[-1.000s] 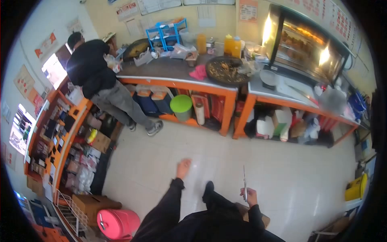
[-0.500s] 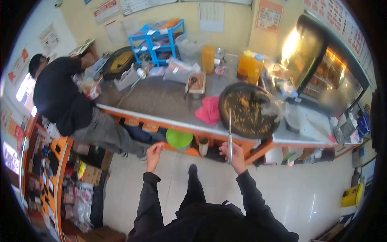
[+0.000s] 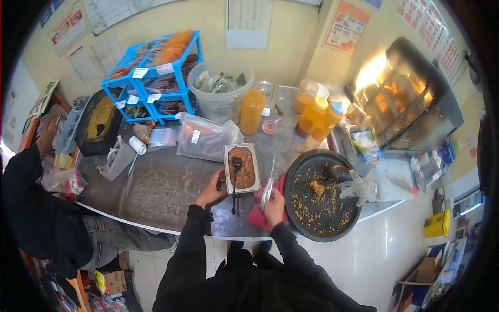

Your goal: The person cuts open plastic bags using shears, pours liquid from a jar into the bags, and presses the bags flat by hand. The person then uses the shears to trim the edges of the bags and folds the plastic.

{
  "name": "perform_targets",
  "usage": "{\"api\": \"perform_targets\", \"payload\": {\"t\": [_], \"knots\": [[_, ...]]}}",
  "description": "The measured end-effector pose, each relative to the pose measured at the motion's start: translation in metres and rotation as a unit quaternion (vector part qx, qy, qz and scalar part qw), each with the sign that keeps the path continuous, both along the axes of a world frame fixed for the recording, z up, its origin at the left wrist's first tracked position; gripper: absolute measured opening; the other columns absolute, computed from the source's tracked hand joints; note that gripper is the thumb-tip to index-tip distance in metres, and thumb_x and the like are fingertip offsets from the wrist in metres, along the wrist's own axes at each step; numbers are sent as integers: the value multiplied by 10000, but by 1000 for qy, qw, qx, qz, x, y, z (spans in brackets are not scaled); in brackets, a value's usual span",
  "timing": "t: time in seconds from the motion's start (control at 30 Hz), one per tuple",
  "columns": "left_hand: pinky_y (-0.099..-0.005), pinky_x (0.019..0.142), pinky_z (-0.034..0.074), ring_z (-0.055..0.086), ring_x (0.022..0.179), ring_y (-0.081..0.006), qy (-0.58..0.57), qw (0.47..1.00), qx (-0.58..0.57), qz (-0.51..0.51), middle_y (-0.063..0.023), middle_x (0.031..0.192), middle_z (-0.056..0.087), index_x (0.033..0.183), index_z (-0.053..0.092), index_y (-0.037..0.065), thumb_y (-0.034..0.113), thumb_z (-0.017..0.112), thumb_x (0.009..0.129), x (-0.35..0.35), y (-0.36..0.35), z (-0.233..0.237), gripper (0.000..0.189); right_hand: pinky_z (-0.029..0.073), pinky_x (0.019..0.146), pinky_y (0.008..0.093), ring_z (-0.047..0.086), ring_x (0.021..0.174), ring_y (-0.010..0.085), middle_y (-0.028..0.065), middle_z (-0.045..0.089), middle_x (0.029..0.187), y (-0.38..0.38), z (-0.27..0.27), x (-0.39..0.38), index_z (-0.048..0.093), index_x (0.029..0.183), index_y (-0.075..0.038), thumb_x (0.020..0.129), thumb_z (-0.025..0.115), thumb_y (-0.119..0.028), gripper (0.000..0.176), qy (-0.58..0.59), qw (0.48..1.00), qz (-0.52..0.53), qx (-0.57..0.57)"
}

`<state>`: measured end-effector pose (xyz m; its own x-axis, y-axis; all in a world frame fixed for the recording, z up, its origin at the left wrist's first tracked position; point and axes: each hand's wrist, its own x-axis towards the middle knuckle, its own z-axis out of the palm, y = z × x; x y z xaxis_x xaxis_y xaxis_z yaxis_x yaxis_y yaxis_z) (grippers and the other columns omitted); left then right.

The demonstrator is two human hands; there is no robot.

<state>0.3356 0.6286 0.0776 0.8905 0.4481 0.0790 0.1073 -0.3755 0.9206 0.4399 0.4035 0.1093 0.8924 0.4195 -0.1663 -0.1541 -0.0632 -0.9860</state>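
Note:
My left hand (image 3: 209, 191) is beside a rectangular steel container (image 3: 255, 179), thumb and fingers apart, fingertips right at its left side. The container holds a reddish-brown sauce or paste (image 3: 247, 169). A dark long-handled ladle (image 3: 234, 192) rests in it, handle over the near rim. My right hand (image 3: 274, 208) is wrapped around a pair of metal scissors (image 3: 268, 188), blades pointing away from me. Under that hand lies a pink cloth (image 3: 258, 217). To its right sits a round dark tray (image 3: 296, 229) scattered with brown crumbs, a clear plastic glove (image 3: 358, 188) over its right rim.
Behind are a plastic bag (image 3: 200, 140), a blue rack (image 3: 182, 99), a tub of leaves (image 3: 221, 104) and orange sauce bottles (image 3: 252, 112). A lit display case (image 3: 416, 93) stands at the back right. Another person (image 3: 47, 218) works at the counter's left end.
I have moved up to the counter. Both hands now reach over it, the left beside the steel container and the right, still with the scissors, above the pink cloth.

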Motion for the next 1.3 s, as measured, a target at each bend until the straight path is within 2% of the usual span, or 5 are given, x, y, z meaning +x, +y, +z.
{"api": "perform_targets", "payload": {"t": [0.63,0.83,1.0,1.23,1.3], "knots": [[-449,976,349,481,1183,-347,-17,981,187,53,-130,1268,563,1352,461,56,254,921,497,107,-33,-21,991,543,609,224,676,1016,157,87,655,1205,-38,33,50,558,1162,-16,937,640,-75,246,29,1000,8,-8],[-453,990,375,471,1201,-351,-16,984,177,24,-138,1294,556,1373,439,60,234,899,547,140,-43,-19,961,523,781,261,654,850,121,52,686,962,-69,60,54,618,1051,18,861,654,37,194,-25,999,-41,-1],[-449,957,414,530,1125,-353,-63,953,293,43,-125,1204,609,1081,626,41,91,668,785,123,-13,27,303,496,696,242,602,757,94,22,615,930,-102,92,50,641,1050,14,854,655,7,196,-40,996,-75,-2],[-474,936,403,536,1054,-362,-70,849,340,399,-143,1087,605,1000,610,54,93,641,791,148,92,39,215,427,637,224,546,747,86,16,551,837,-135,94,48,685,1015,-10,790,684,11,226,-142,984,-59,-87],[-468,992,375,497,1172,-327,-20,903,384,192,-132,1202,577,1088,611,62,153,679,791,152,96,30,318,425,642,231,547,739,97,27,554,831,-139,94,45,689,1000,-12,788,687,5,212,-167,977,-61,-115]]}}
